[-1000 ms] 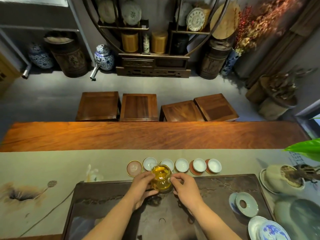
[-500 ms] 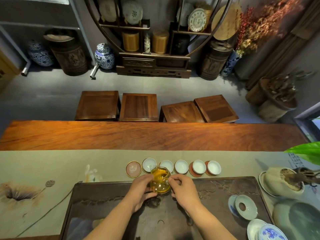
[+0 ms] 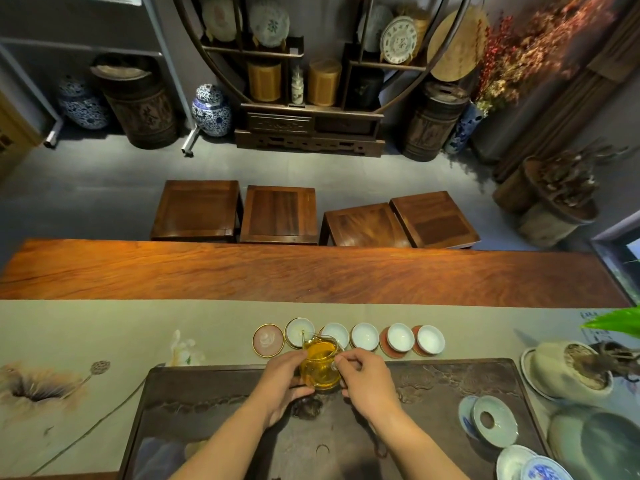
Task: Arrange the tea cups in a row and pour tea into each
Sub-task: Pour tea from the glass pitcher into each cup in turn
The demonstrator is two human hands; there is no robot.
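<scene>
Several small white tea cups stand in a row on the grey-green table runner, from the leftmost cup [image 3: 298,332] to the rightmost cup [image 3: 430,339]. An empty pink coaster [image 3: 268,340] lies at the row's left end. A glass pitcher [image 3: 320,367] of amber tea is held over the near side of the row, its spout by the leftmost cup. My left hand [image 3: 282,386] supports its left side and my right hand [image 3: 367,382] grips its handle side. The pitcher partly hides the second cup [image 3: 336,333].
A dark carved tea tray [image 3: 450,386] lies under my hands. A lidded bowl and saucers [image 3: 493,424] sit at its right end. A potted plant [image 3: 571,372] and a green leaf stand at the right. The bare wooden tabletop [image 3: 311,275] runs behind the runner, with stools beyond.
The pitcher and both hands have edged a little left, bringing the spout to the leftmost cup. The cups have not moved.
</scene>
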